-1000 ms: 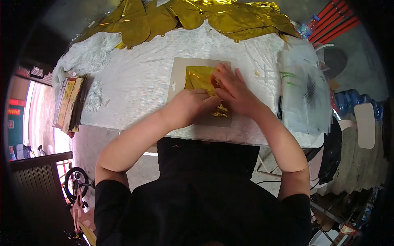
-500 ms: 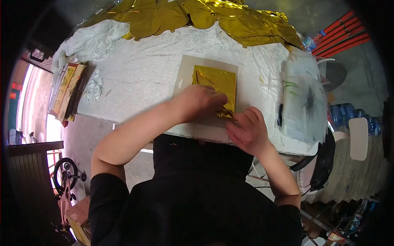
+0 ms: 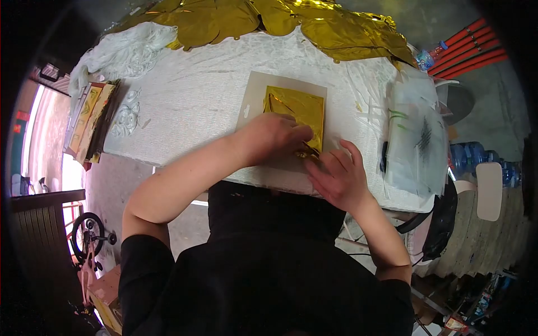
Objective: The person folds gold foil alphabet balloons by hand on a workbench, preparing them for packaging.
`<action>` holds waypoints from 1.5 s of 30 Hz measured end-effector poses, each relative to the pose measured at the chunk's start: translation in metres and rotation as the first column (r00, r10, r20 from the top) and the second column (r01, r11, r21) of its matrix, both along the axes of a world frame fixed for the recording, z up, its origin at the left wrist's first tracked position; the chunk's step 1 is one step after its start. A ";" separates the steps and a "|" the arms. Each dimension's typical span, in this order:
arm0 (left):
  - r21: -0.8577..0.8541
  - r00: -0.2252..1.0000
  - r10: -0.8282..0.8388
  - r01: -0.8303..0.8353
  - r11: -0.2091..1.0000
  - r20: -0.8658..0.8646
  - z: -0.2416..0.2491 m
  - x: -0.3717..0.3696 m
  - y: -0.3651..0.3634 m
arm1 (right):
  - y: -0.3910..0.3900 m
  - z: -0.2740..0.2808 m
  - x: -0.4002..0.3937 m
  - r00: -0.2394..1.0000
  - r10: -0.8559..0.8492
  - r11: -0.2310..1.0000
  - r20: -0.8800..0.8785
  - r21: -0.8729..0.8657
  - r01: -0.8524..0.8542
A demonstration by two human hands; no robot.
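A folded gold foil sheet (image 3: 305,109) lies on a grey card (image 3: 255,89) at the table's near edge. My left hand (image 3: 272,137) rests across the foil's lower left part, its fingers bent down and closed on the foil. At the foil's crumpled lower corner, my right hand (image 3: 342,176) has its thumb and fingertips together on the edge, with one outer finger raised. Part of the foil and the card is covered by my left hand, and the exact grip of the left fingertips is hidden.
Large gold foil pieces (image 3: 218,25) spread along the far side of the white-covered table (image 3: 185,106). White thread (image 3: 137,50) lies at the far left, near a stack of cardboard (image 3: 89,123). Clear plastic sheets (image 3: 414,140) lie at the right edge.
An outer finger of my right hand has lifted, and that hand has shifted slightly at the foil's corner. My left hand stays nearly in place on the foil.
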State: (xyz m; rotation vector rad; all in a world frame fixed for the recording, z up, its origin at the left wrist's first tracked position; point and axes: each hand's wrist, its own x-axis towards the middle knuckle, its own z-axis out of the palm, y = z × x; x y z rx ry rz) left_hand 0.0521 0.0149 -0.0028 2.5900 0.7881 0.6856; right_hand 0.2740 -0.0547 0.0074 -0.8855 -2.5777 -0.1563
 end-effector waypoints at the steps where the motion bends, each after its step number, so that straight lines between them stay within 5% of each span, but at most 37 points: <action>1: -0.001 1.000 0.001 -0.001 1.000 0.001 -0.001 0.000 0.000 | 0.000 0.001 0.000 1.000 0.001 1.000 0.001 -0.001 -0.001; 16: 0.080 0.998 -0.041 0.044 0.996 -0.045 0.001 -0.003 -0.001 | -0.005 0.001 -0.004 0.990 -0.110 0.987 0.091 -0.108 0.120; 37: 0.224 0.968 -0.120 0.170 0.960 -0.221 0.004 0.000 -0.013 | -0.007 0.002 0.002 0.994 -0.106 0.964 -0.026 -0.246 0.096; 45: 0.260 0.953 -0.163 0.230 0.938 -0.256 0.004 -0.001 -0.012 | 0.000 -0.003 0.011 0.963 -0.142 0.976 -0.230 -0.195 0.098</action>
